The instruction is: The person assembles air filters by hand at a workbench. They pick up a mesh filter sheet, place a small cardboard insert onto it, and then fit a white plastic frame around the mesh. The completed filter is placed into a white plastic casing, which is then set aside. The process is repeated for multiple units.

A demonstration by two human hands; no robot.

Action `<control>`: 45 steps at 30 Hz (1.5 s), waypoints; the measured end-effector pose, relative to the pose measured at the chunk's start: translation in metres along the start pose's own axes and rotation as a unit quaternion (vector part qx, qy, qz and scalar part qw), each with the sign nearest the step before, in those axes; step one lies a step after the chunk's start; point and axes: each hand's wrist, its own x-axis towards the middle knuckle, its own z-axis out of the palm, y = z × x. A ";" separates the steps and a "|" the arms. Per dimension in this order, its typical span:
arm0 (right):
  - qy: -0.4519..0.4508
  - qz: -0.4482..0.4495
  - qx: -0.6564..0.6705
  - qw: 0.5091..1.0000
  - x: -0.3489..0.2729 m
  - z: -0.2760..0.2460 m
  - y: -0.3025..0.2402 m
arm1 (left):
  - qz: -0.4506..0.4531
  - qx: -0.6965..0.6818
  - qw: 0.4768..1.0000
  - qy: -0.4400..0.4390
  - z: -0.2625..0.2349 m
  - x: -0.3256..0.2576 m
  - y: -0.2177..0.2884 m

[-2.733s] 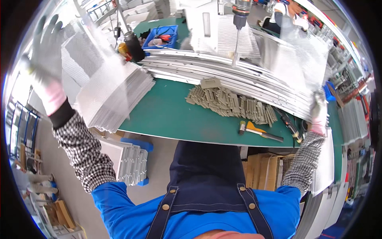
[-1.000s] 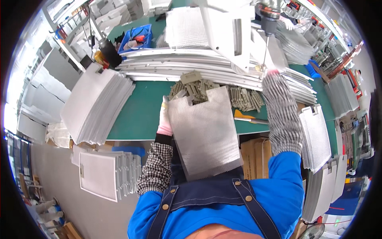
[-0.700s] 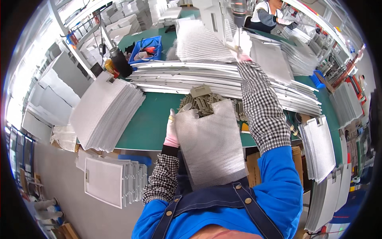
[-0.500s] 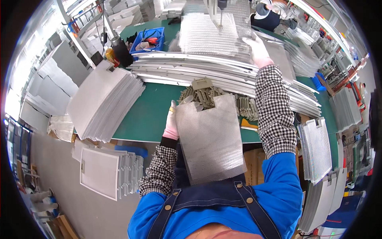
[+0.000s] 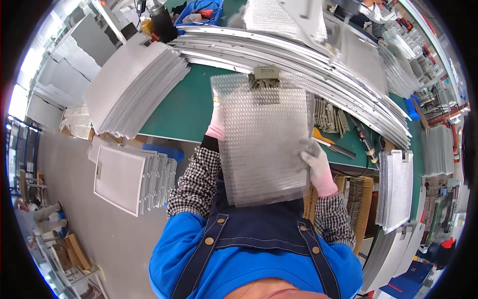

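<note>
Several layers of silvery metal mesh sheet [image 5: 264, 149] stand tilted in front of my apron, at the table's near edge. The gloved left hand [image 5: 217, 119] is closed on their left edge, its fingers mostly hidden behind. At the lower right edge, my gloved right hand [image 5: 316, 162] grips the mesh, thumb in front and blurred fingers showing greyish through it. Behind the top of the mesh, a grey-green plastic piece [image 5: 266, 73] pokes up from a pile that the sheets largely cover. More such pieces [image 5: 331, 118] lie just right of the mesh.
A tall stack of mesh panels [image 5: 134, 87] stands at left on the green table [image 5: 172, 107]. Long white metal strips [image 5: 294, 56] cross behind. A power screwdriver [image 5: 367, 142] and a yellow-handled tool [image 5: 331, 142] lie at right. Framed panels [image 5: 122, 179] stand below left; a blue bin [image 5: 199, 12] sits far back.
My right hand has come back from the mesh stack at the far side to the right edge of the sheets. Another mesh layer now overlaps the panel in my left hand.
</note>
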 end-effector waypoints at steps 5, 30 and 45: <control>0.046 0.061 -0.046 0.996 -0.021 -0.016 0.024 | -0.015 -0.012 0.999 -0.031 0.020 -0.005 0.003; 0.415 -0.237 -0.460 0.748 0.109 -0.280 -0.181 | 0.042 0.090 0.993 -0.058 0.058 -0.002 0.012; 0.523 -0.171 -0.466 0.693 0.130 -0.305 -0.240 | -0.005 0.084 0.993 -0.086 0.064 0.000 -0.004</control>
